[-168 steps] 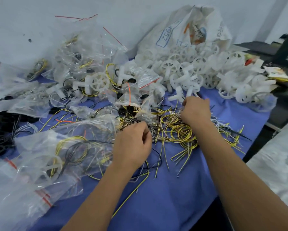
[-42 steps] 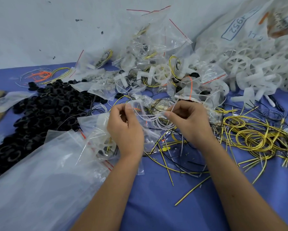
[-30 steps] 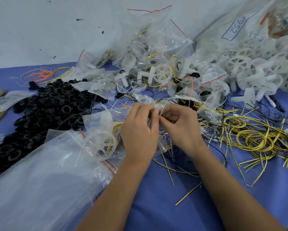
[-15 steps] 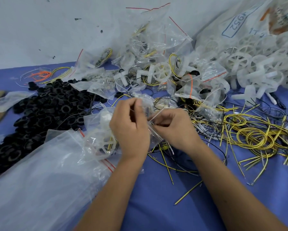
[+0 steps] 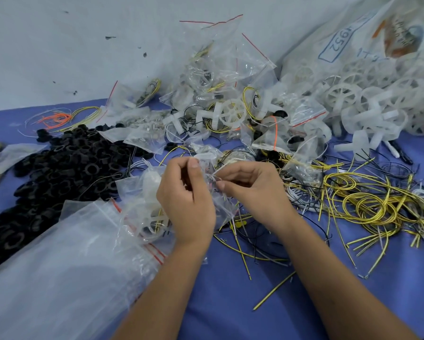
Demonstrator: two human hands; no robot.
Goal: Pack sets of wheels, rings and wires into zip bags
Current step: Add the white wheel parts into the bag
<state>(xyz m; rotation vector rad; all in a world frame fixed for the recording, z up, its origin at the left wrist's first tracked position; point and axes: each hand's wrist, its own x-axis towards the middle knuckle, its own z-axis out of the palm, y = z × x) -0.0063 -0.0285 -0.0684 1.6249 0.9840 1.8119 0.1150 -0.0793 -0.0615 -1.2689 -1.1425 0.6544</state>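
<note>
At centre frame, the left hand [image 5: 185, 204] and right hand [image 5: 252, 192] pinched the mouth of a clear zip bag [image 5: 152, 212], which trailed toward eight o'clock holding a white wheel [image 5: 157, 220]. The film looked light, limp and slippery, best gripped by its stiffer zip edge. Loose yellow wires [image 5: 368, 207] lay at three o'clock and black rings [image 5: 66, 173] at nine.

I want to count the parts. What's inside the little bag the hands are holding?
Through the clear zip bag you can see a white wheel and some yellow wire. The left hand and right hand cover its top, so any ring inside stays hidden.
</note>
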